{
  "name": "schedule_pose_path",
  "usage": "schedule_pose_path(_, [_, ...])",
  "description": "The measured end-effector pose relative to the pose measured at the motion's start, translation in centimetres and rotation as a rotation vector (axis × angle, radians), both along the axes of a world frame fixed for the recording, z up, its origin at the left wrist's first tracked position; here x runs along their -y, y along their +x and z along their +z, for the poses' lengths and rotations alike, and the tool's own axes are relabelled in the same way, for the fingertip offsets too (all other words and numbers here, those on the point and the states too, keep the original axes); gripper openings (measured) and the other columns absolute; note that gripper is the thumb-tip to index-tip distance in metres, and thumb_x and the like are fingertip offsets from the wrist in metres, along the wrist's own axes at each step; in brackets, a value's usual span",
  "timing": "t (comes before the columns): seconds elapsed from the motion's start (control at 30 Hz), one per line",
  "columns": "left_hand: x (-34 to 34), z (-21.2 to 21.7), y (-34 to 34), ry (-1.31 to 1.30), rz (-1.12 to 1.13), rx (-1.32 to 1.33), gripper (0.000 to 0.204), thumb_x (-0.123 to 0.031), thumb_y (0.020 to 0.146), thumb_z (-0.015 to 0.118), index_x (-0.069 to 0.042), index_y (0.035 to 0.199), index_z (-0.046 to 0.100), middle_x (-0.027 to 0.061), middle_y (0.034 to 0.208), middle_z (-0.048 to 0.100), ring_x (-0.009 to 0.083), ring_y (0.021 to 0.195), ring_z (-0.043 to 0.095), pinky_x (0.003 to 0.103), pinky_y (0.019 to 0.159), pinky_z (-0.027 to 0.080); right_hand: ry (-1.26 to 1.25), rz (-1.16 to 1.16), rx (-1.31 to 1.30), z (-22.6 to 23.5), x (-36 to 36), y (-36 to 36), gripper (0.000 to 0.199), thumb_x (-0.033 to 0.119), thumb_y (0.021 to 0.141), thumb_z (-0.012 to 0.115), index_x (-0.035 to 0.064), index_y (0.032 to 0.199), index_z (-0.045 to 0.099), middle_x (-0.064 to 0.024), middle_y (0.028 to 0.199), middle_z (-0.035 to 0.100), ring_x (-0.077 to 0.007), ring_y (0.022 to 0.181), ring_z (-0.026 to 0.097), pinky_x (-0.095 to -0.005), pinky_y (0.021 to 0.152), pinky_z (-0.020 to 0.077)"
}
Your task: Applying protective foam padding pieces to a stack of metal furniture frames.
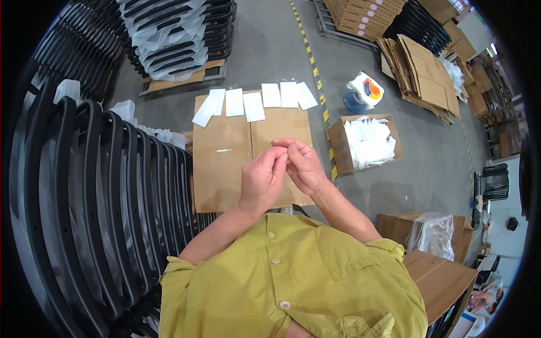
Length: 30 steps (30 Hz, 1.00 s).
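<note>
My left hand (264,173) and my right hand (304,168) meet in front of my chest, fingertips pinched together. Whatever lies between the fingers, if anything, is too small to make out. Both are above a flat brown cardboard sheet (220,169). Along its far edge lie several white rectangular cards, among them a tilted one (208,108) at the left end, one near the middle (253,107) and another (306,96) at the right end. Neither hand touches the cards.
Black tubular metal frames (96,208) stand packed close on my left. A carton of white sheets (369,141) sits to the right, with a blue container (354,103) behind it. Folded cardboard (420,73) leans farther off. Wrapped frames (169,39) are stacked at the back left.
</note>
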<state>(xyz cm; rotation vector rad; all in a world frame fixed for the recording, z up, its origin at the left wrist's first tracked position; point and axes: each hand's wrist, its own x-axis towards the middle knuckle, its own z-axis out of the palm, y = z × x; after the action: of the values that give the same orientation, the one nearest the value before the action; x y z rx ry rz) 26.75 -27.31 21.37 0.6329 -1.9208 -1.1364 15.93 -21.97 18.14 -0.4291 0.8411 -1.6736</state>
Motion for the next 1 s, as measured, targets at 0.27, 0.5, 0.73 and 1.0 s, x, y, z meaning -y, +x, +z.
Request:
schedule_pose_path(0.27, [1.3, -0.9, 0.9, 0.04, 0.027, 0.031, 0.008, -0.006, 0.077, 0.056, 0.0, 0.082, 0.054, 0.01, 0.071, 0.058, 0.0178, 0.061, 0.058, 0.026, 0.054, 0.045, 0.033, 0.056, 0.032, -0.1, 1.1, 0.8, 0.029, 0.023, 0.082, 0.055, 0.0011, 0.101, 0.053, -0.0049, 0.09, 0.057, -0.0115, 0.081, 0.055, -0.0236, 0.071, 0.0459])
schedule_pose_path(0.5, [1.7, -1.5, 1.4, 0.176, 0.069, 0.042, 0.008, -0.006, 0.076, 0.055, -0.002, 0.083, 0.054, 0.0101, 0.074, 0.058, 0.0208, 0.062, 0.059, 0.028, 0.056, 0.047, -0.033, 0.246, 0.134, -0.9, 1.9, 1.3, 0.043, 0.035, 0.082, 0.052, 0.002, 0.108, 0.048, -0.007, 0.097, 0.055, -0.0154, 0.089, 0.054, -0.027, 0.077, 0.0444])
schedule_pose_path(0.73, [1.6, -0.4, 3.3, 0.199, -0.005, -0.162, 0.007, -0.001, 0.079, 0.053, 0.001, 0.085, 0.054, 0.0086, 0.076, 0.058, 0.0126, 0.064, 0.058, 0.023, 0.057, 0.047, -0.172, 0.208, 0.353, -1.2, 2.2, 0.8, 0.031, 0.03, 0.084, 0.048, 0.0049, 0.102, 0.051, -0.0065, 0.093, 0.055, -0.016, 0.086, 0.053, -0.029, 0.075, 0.0432])
schedule_pose_path(1.0, [1.7, -1.1, 4.2, 0.181, -0.02, -0.194, 0.008, -0.001, 0.079, 0.054, 0.001, 0.087, 0.054, 0.0081, 0.075, 0.058, 0.0127, 0.063, 0.058, 0.022, 0.056, 0.046, 0.046, 0.128, 0.151, -0.2, 1.2, 0.3, 0.014, 0.017, 0.083, 0.052, 0.0035, 0.082, 0.055, 0.0003, 0.062, 0.05, -0.0097, 0.053, 0.045, -0.0228, 0.054, 0.0381])
